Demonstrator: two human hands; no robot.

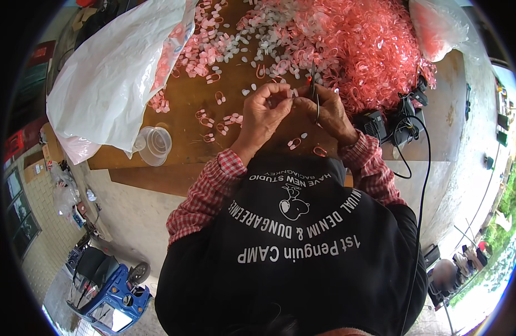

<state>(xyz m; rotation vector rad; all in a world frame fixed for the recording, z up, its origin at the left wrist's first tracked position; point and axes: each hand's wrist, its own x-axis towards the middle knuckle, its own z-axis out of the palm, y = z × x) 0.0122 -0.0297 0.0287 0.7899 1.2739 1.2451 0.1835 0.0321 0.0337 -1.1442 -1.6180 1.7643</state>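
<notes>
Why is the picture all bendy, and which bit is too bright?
Head view: the fisheye lens bends straight edges, so the blue vehicle leans; head view: outdoors by the greenery washes out white at lower right; head view: the pink pile glints.

So both arms are bent and reach forward, the forearms angling in toward each other. Left forearm (205, 199) slants up and to the right, the right forearm (374, 165) up and to the left. Left hand (267, 113) has its thumb and index finger brought together in a pinch, other fingers curled. Right hand (332, 113) is curled in a grip, thumb pointing left. The fingertips pretty much meet in the middle, wrists well apart.
</notes>
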